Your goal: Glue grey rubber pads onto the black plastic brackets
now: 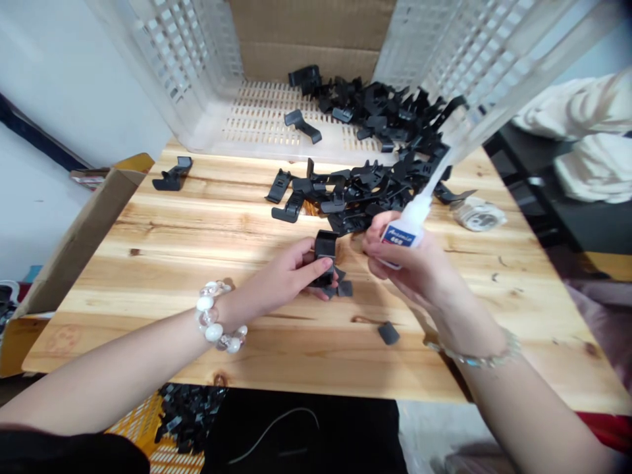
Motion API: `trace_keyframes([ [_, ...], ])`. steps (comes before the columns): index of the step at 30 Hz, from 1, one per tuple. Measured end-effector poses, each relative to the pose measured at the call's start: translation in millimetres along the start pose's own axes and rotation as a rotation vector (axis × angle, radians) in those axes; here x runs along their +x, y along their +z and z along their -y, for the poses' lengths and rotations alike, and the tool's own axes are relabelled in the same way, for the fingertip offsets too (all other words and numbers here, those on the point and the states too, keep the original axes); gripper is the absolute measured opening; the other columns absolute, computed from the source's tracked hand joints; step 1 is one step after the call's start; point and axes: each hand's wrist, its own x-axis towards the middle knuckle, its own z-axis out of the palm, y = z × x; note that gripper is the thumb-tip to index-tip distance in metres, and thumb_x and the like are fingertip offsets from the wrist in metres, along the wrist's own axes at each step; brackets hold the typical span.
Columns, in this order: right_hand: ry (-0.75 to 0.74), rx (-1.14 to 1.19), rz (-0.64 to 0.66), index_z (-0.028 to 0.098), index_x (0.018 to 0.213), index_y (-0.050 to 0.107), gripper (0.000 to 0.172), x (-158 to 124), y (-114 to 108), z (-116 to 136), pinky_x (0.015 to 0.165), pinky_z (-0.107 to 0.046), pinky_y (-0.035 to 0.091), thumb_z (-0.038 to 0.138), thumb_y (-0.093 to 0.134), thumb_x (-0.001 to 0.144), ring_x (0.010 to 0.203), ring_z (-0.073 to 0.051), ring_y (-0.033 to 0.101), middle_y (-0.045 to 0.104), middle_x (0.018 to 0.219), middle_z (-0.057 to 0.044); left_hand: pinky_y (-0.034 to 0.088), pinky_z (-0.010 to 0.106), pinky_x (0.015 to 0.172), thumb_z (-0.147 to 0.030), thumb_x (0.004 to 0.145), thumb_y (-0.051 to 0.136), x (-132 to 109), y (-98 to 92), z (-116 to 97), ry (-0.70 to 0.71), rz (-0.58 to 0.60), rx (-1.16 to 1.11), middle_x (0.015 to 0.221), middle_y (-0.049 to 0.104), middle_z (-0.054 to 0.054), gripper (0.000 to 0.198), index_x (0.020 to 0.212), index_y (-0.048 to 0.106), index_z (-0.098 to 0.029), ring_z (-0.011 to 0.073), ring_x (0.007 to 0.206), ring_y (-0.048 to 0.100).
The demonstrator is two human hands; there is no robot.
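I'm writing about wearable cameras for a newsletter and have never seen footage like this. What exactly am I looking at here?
This is a single picture from a camera worn on a person's head, looking down at their own two bare hands; no machine is involved. The left hand holds a small black plastic part, and the right hand holds a white squeeze bottle with a blue label. On the wooden table lies a heap of similar black parts, and more sit in a white perforated plastic crate beyond it.
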Motion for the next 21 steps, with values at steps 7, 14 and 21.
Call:
trace_keyframes([
  [7, -0.235, -0.594, 0.161, 0.022, 0.089, 0.067, 0.017, 2, 1, -19, 0.071, -0.032, 0.048, 0.032, 0.075, 0.077, 0.077, -0.017, 0.061, 0.065, 0.085, -0.002, 0.062, 0.027, 0.064, -0.038, 0.090, 0.061, -2, 1.3, 1, -0.050, 0.042, -0.001, 0.087, 0.067, 0.004, 0.033, 0.113, 0.051, -0.016, 0.0167, 0.077, 0.072],
  [14, -0.407, -0.749, 0.100, 0.020, 0.075, 0.063, 0.012, -1, 7, -16, 0.073, -0.034, 0.046, 0.028, 0.070, 0.081, 0.077, -0.017, 0.058, 0.061, 0.078, -0.002, 0.062, 0.028, 0.064, -0.043, 0.090, 0.060, -4, 1.9, 0, -0.076, 0.066, 0.034, 0.090, 0.067, 0.005, 0.032, 0.108, 0.053, -0.017, 0.0173, 0.077, 0.072],
  [21, -0.269, -0.498, -0.106, 0.020, 0.078, 0.061, 0.017, 2, 5, -16, 0.062, -0.030, 0.045, 0.029, 0.076, 0.074, 0.065, -0.012, 0.055, 0.062, 0.083, 0.000, 0.060, 0.026, 0.059, -0.040, 0.091, 0.060, -4, 1.2, 0, -0.107, 0.102, 0.052, 0.090, 0.065, 0.004, 0.030, 0.106, 0.052, -0.016, 0.0154, 0.071, 0.071],
])
